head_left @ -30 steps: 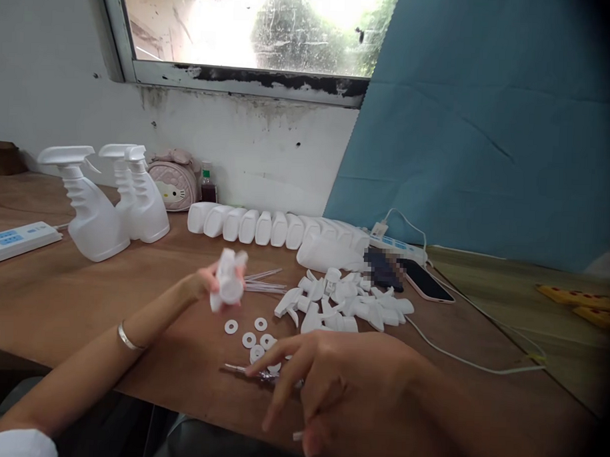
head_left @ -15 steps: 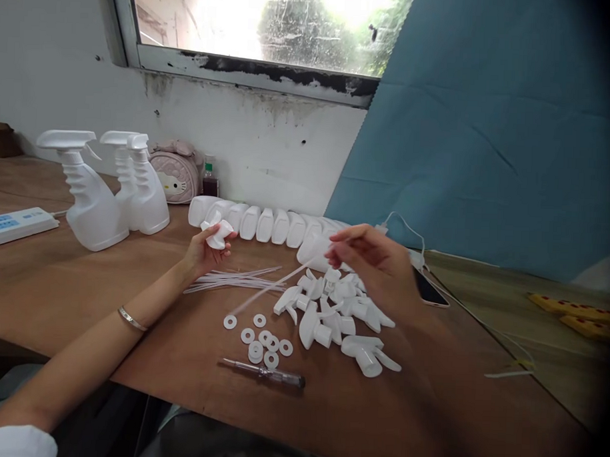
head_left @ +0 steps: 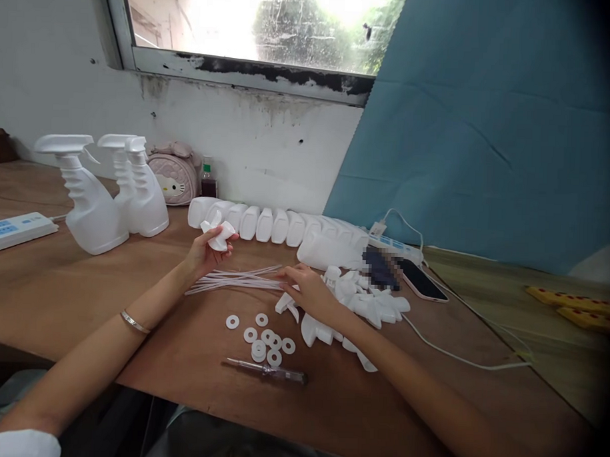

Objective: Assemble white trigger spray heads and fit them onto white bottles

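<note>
My left hand (head_left: 210,246) is closed around a white spray trigger head (head_left: 223,236), raised above the table. The fingers of my right hand (head_left: 303,287) are bent around the right-hand ends of a bundle of thin white plastic tubes (head_left: 233,280); how many they grip is not visible. Just under that hand lies another white trigger head (head_left: 288,305), at the edge of a heap of trigger heads (head_left: 367,301) partly covered by my right forearm. Several flat white washers (head_left: 259,349) are scattered in front of the tubes. A clear-handled screwdriver (head_left: 284,374) lies nearest me.
Several white bottles (head_left: 264,224) lie in a row along the wall. Three spray bottles (head_left: 95,214) with heads fitted stand at the left, beside a power strip (head_left: 17,232). A pink bag (head_left: 173,177) is behind. A phone (head_left: 426,281) and a white cable (head_left: 460,362) are at right.
My right hand has come down and left from above the trigger heads to the tube bundle. The single tube it held aloft no longer shows separately. My left hand stays nearly still.
</note>
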The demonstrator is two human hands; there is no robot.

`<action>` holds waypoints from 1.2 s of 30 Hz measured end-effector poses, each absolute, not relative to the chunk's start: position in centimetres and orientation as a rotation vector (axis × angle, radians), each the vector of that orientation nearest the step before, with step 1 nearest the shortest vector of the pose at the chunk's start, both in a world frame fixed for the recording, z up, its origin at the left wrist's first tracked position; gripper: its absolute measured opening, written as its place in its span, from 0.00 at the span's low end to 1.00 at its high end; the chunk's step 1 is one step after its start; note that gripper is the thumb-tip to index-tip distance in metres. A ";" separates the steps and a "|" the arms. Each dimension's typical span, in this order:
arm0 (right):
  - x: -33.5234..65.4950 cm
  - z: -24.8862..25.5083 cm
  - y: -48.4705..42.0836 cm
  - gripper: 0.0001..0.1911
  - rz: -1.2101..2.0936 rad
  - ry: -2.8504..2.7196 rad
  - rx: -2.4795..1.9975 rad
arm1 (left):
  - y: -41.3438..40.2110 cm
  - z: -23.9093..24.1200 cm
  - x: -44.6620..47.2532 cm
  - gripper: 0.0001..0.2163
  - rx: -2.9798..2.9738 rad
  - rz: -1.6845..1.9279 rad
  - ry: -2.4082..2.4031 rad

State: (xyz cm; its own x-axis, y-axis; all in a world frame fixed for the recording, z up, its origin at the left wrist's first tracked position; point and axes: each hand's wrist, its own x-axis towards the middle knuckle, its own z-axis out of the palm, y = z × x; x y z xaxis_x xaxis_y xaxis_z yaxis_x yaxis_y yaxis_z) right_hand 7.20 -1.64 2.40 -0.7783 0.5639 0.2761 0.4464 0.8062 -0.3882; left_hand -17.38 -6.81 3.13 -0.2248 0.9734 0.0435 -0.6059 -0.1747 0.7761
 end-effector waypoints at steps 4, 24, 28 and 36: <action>6.8 3.5 -1.2 0.19 0.209 -2.749 -0.733 | -6.4 2.6 -17.7 0.08 0.666 1.678 0.790; -2.8 2.5 -1.5 0.12 -0.468 -3.227 -0.373 | -6.5 2.9 -17.7 0.06 0.698 1.701 0.818; -3.6 1.0 -2.9 0.14 -0.554 -3.156 -0.365 | -6.5 2.9 -17.9 0.07 0.706 1.704 0.788; -6.6 -0.1 -5.0 0.13 -0.537 -3.061 -0.256 | -6.5 2.7 -18.0 0.07 0.729 1.690 0.766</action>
